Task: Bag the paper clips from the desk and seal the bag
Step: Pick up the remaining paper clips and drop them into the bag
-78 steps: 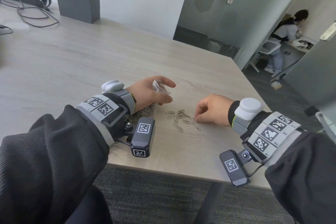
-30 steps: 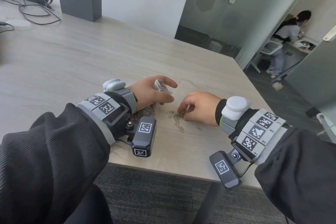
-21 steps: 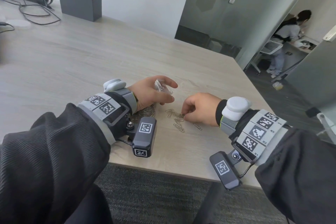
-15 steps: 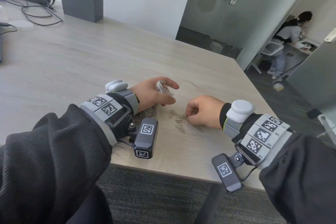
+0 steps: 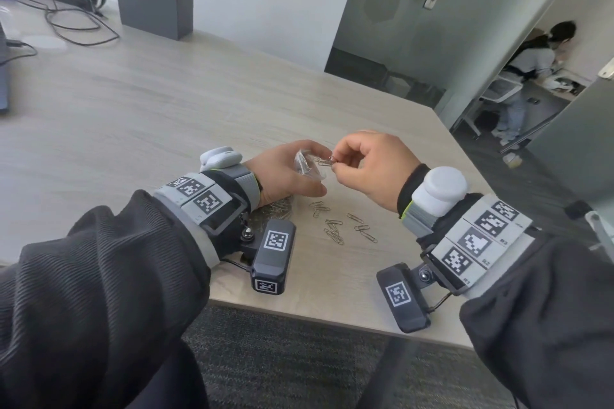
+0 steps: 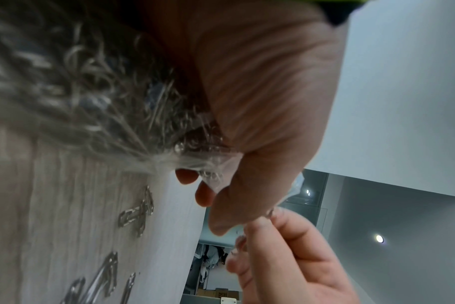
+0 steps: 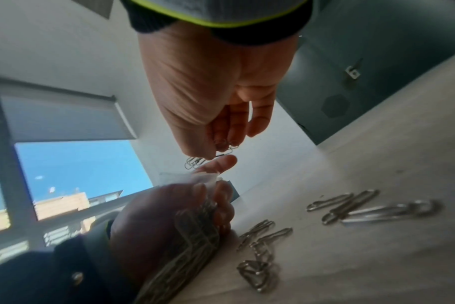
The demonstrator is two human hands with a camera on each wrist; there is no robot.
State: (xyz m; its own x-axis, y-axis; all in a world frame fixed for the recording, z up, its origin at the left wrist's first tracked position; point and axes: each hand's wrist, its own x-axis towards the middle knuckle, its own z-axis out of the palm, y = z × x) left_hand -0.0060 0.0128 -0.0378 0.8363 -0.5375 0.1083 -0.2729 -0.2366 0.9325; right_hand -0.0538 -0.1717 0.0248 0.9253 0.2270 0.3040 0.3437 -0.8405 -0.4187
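My left hand grips the neck of a small clear plastic bag, whose clip-filled lower part rests on the desk under the wrist. My right hand pinches a few paper clips between thumb and fingers right at the bag's mouth. In the right wrist view those clips hang just above the bag's white rim. In the left wrist view the filled bag bulges beside my palm. Several loose paper clips lie on the desk below both hands.
The wooden desk ends in a front edge close below my wrists and a right edge near the door. A grey organiser box, a mesh cup and cables stand far back left. A person sits in the room beyond.
My right hand has picked up a few clips from the desk pile and lifted them up and left to the bag's mouth. Fewer clips lie on the desk. The left hand kept holding the bag.
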